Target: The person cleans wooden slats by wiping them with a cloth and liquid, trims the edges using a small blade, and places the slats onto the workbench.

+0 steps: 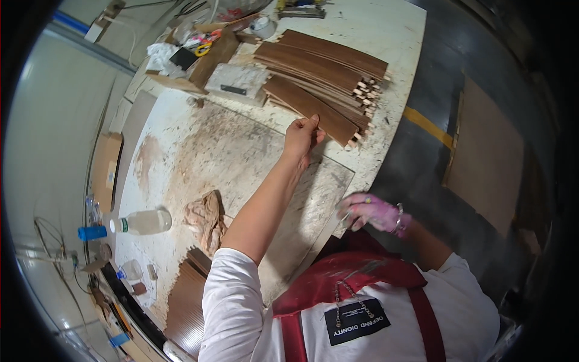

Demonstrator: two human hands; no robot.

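My bare left hand [303, 140] reaches across the worktable and pinches the near edge of a dark brown wooden plank [310, 110], its thumb on top. The plank lies aslant on the near side of a stack of similar brown planks [319, 60], whose pale, stepped ends point to the right. My right hand [371, 211], in a stained pink-purple glove, hovers near the table's front edge, slightly blurred. Its fingers are loosely bent and apart, with nothing seen in them.
A dusty glass-like sheet [259, 142] covers mid-table. Around it are a whitish box [236, 81], a cardboard box of tools [205, 57], a crumpled cloth [205, 220], a clear bottle [145, 222] and more brown strips [187, 301]. A large board [485, 154] stands right, beyond the table edge.
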